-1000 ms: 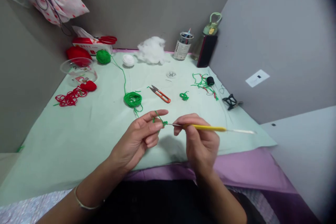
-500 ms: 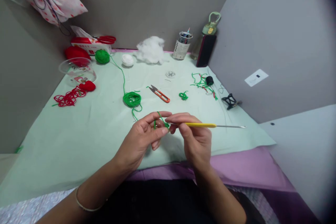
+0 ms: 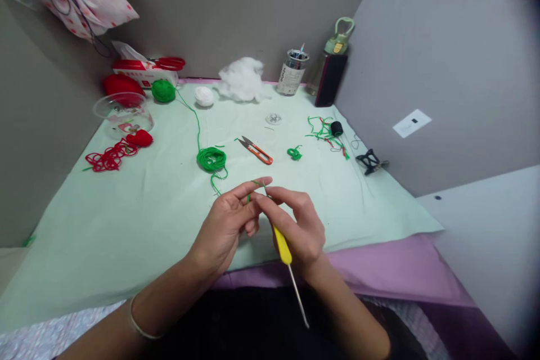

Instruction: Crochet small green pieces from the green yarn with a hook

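Note:
My left hand [image 3: 230, 216] pinches green yarn, with a strand running over its raised index finger. From that hand the yarn [image 3: 216, 184] leads back to a loose green coil [image 3: 211, 160] on the table. My right hand [image 3: 297, 225] is closed on a crochet hook with a yellow handle [image 3: 282, 244]. One metal end of the hook points down toward my lap; the other meets the strand by the left index finger. Both hands touch or nearly touch at the fingertips, which hide most of the small green work between them.
Orange snips [image 3: 256, 151] and a small green crocheted piece [image 3: 294, 153] lie beyond my hands. Red yarn [image 3: 105, 157] is at left, yarn scraps [image 3: 323, 132] at right. White stuffing [image 3: 242, 80], a pen jar [image 3: 292, 73] and a phone [image 3: 331, 81] line the back.
The hook has swung from pointing right to pointing down toward me. My right hand has turned with it and shifted slightly left, while my left hand has barely moved.

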The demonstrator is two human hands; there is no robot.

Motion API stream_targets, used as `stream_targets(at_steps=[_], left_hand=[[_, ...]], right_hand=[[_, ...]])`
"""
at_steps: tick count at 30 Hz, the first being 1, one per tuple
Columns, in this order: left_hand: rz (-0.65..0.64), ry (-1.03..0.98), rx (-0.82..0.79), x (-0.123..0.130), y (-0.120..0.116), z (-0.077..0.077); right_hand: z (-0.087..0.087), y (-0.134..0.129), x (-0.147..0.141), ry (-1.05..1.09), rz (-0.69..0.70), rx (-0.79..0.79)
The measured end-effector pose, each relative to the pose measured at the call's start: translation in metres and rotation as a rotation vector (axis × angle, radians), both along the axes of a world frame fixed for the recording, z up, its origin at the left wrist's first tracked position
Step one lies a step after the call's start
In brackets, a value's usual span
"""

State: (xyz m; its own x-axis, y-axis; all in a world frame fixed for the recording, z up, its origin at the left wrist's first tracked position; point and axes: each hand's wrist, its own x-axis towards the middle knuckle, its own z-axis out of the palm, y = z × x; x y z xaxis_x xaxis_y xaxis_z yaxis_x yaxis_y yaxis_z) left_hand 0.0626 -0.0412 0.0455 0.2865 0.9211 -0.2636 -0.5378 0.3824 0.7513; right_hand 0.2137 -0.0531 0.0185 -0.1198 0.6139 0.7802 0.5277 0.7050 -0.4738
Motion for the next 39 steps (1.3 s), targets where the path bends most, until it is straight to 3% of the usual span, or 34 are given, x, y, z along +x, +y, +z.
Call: stream_targets(at_steps=[2, 7, 9, 13, 21, 24, 28, 31, 34, 39], left_hand=[[-0.05, -0.076, -0.061, -0.001, 0.002, 0.0], [-0.017, -0.066, -0.037, -0.005, 0.006, 0.005], [0.005, -0.009, 0.011, -0.003, 0.005, 0.006], [0.01, 0.102, 0.075, -0.001, 0.001, 0.004], [-0.002, 0.235, 0.17, -0.008, 0.003, 0.005], [0.042, 0.298, 0.217, -0.01, 0.003, 0.002], [0.081, 0.304, 0.224, -0.009, 0.001, -0.004], [0.061, 0.2, 0.161, -0.006, 0.0, -0.004], [0.009, 0.098, 0.077, -0.003, 0.0, -0.001], [-0.016, 0.073, 0.065, -0.005, 0.001, 0.004]], right_hand=[[0.0, 0.001, 0.002, 0.068, 0.007, -0.017], [0.009, 0.01, 0.009, 0.605, 0.173, -0.386], [0.01, 0.012, 0.008, 0.694, 0.25, -0.466], [0.008, 0.013, 0.003, 0.592, 0.247, -0.485], [0.009, 0.012, 0.013, 0.712, 0.375, -0.548], [0.012, 0.007, 0.017, 0.476, 0.272, -0.405], [0.009, 0.002, 0.019, -0.014, 0.173, -0.06], [0.005, 0.002, 0.018, -0.215, 0.084, 0.022], [0.003, 0.001, 0.013, -0.096, 0.039, -0.02], [0.008, 0.005, 0.011, 0.388, 0.216, -0.298]])
